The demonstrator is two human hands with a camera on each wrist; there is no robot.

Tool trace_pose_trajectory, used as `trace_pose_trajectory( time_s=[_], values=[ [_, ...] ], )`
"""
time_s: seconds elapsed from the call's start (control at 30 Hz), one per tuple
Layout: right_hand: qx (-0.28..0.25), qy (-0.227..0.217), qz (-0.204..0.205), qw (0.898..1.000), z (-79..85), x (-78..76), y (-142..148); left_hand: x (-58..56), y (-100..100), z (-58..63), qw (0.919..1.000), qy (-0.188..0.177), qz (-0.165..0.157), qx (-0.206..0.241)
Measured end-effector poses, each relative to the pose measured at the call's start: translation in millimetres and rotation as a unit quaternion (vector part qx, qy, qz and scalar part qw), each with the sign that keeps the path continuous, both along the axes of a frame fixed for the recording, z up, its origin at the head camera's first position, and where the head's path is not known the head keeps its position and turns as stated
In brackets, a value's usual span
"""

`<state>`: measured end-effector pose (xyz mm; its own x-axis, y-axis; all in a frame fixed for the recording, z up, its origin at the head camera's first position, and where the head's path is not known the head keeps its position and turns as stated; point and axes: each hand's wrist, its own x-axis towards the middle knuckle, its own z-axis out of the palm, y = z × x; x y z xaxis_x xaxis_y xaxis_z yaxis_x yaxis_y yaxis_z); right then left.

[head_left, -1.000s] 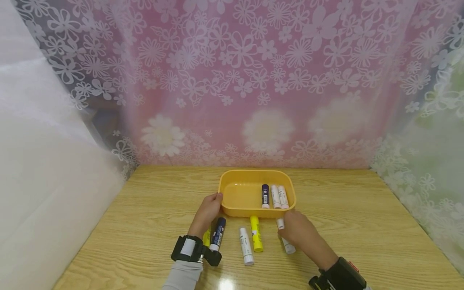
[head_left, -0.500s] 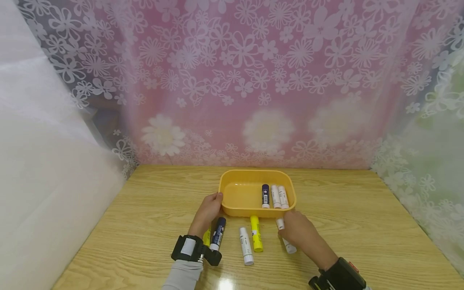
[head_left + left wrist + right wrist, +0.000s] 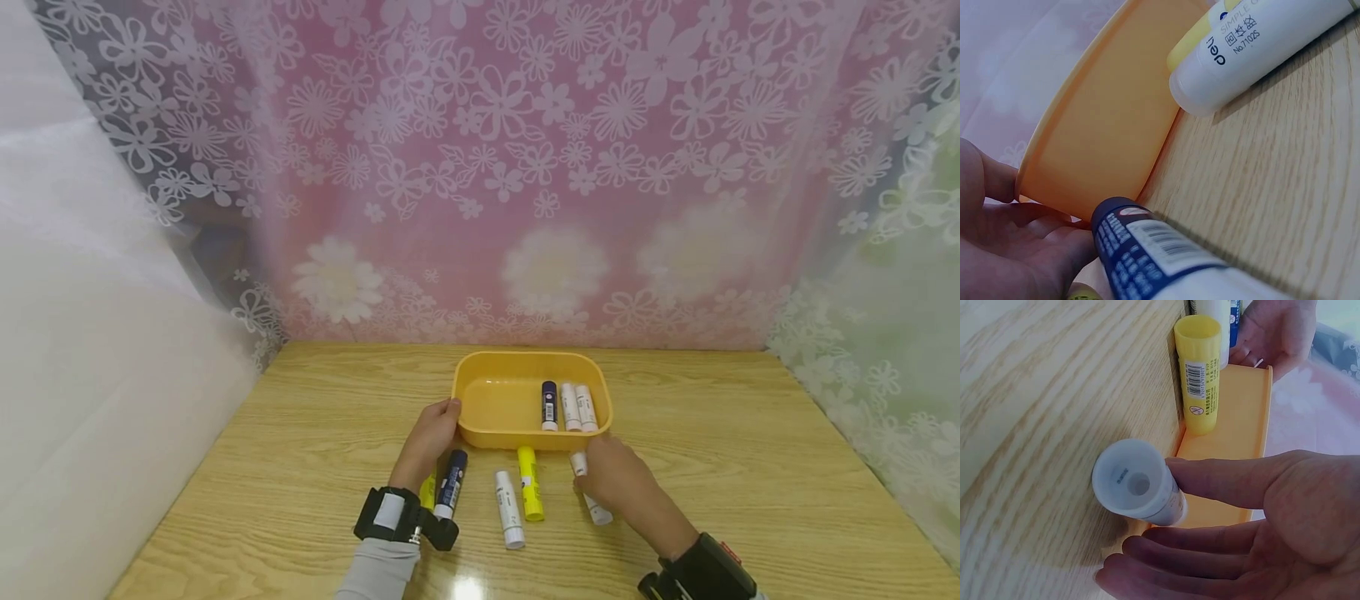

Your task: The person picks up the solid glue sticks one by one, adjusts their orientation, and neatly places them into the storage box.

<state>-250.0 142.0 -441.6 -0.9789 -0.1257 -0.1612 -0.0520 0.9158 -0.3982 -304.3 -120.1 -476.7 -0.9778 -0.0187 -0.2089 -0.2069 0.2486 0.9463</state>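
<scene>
At the yellow tray's [image 3: 480, 442] left front corner, my left hand [image 3: 431, 433] grips the rim, thumb above and fingers outside the wall. My right hand [image 3: 618, 475] is at a white glue stick [image 3: 599, 512] by the right front corner. In the right wrist view, the thumb touches this stick's side and the fingers lie along its other side. Two white glue sticks [image 3: 577, 408] and a dark blue one [image 3: 549, 406] lie in the tray's right part. Before the tray lie a yellow glue stick [image 3: 531, 487] and a white glue stick [image 3: 509, 510].
Beside the left wrist lies a dark blue glue stick [image 3: 452, 483], with another yellow stick [image 3: 427, 492] partly hidden by that hand. The wooden table [image 3: 337, 383] ends at a pink flowered curtain [image 3: 450, 283]. A white sheet [image 3: 112, 350] hangs at left.
The white glue stick at my right hand has shifted very slightly. Both hands and the tray stay in nearly the same place.
</scene>
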Motion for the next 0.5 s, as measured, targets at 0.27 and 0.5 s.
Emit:
trace_pose_trajectory(
  time_s=[0.27, 0.5],
  values=[
    [-0.011, -0.002, -0.003, 1.000, -1.6, -0.1, -0.5, 1.1, 0.0, 1.3, 1.0000, 0.003, -0.001, -0.001],
    [-0.007, 0.001, 0.001, 1.000, -1.5, 0.2, -0.1, 1.3, 0.5, 1.3, 1.0000, 0.001, 0.001, -0.001]
  ],
)
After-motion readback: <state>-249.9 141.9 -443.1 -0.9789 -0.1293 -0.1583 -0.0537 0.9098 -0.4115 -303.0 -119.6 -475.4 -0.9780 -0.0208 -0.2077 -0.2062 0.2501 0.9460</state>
